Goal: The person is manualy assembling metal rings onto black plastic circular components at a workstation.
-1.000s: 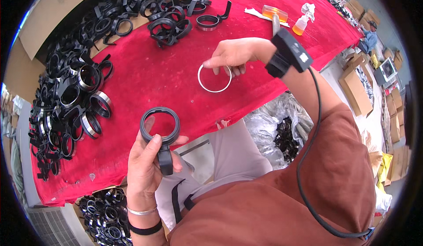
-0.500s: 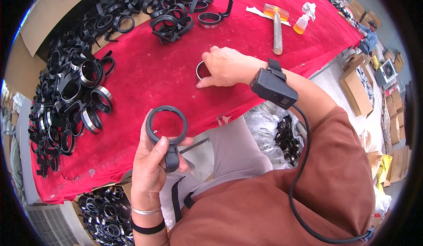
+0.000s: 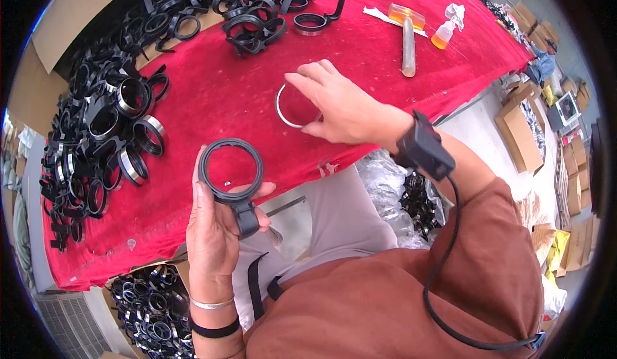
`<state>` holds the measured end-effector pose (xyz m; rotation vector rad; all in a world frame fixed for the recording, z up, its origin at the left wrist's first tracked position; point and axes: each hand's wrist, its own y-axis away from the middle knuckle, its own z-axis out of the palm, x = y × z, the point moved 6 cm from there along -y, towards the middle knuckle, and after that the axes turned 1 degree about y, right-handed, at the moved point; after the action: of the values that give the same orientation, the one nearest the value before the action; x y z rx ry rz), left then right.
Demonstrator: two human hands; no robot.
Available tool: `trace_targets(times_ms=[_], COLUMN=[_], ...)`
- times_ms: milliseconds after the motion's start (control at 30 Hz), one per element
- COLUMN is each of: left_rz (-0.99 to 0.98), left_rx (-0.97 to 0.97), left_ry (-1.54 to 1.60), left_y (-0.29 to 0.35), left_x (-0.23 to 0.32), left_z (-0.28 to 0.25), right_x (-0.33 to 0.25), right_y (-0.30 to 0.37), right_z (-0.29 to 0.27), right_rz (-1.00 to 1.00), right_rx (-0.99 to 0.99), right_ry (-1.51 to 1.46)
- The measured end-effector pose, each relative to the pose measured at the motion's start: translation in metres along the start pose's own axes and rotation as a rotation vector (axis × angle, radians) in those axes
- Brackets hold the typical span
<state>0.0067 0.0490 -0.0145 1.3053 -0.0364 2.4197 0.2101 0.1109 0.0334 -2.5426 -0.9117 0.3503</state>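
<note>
Low over the near edge of the red-covered table, my left hand [image 3: 215,237] holds a black ring clamp [image 3: 244,214]. Its round opening faces up, and its short tab rests between my thumb and fingers. Farther right, above the cloth, my right hand [image 3: 350,108] grips a thin silver metal ring [image 3: 278,109] between the thumb and fingertips. Part of that ring's right side is hidden by the hand. The two rings are apart. Beyond them, a single black ring clamp [image 3: 310,23] with an upright tab lies on the cloth.
A large heap of black ring clamps [image 3: 106,124] covers the table's left side. A mallet [image 3: 409,50] with an orange head and a bottle of orange liquid [image 3: 441,37] are at the back right. Below the table edge, a box of ring parts [image 3: 154,311] stands at left.
My left hand has shifted left and up with the black ring clamp, and its thumb has moved off the ring's front. My right fingers have opened wider around the silver ring, showing more of it.
</note>
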Motion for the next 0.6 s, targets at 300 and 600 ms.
trace_targets(times_ms=[300,600], left_rz=[0.068,0.006], left_rx=[-0.039,-0.048], left_ry=[-0.052,0.017], left_y=[0.000,-0.002], left_x=[0.007,0.002], left_z=[0.001,0.002], right_x=[-0.037,0.004], right_y=[0.015,0.007], right_z=[-0.024,0.021], right_rz=[-0.216,0.551], right_rx=[0.259,-0.486], right_ry=[0.037,0.132])
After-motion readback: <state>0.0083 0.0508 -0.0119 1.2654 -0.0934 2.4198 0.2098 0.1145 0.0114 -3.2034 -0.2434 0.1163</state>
